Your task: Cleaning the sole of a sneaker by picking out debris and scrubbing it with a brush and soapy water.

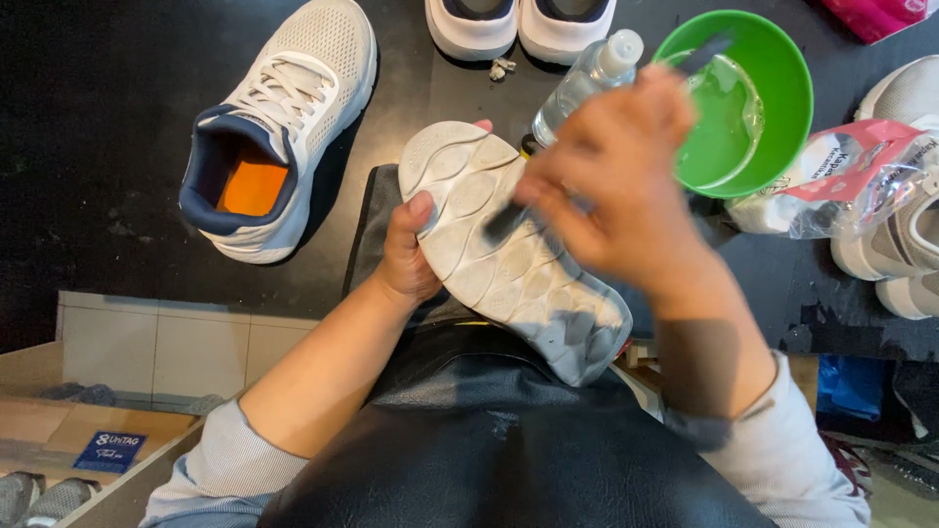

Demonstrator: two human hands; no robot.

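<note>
Head view: the left hand fingers grip an upturned white shoe, sole up over the lap. The blurred right hand fingers close on a dark brush touching the sole; a green bowl sits just beyond them.

White shoe sole, green bowl, dark brush.

White shoe sole-up, dark brush against it
</note>
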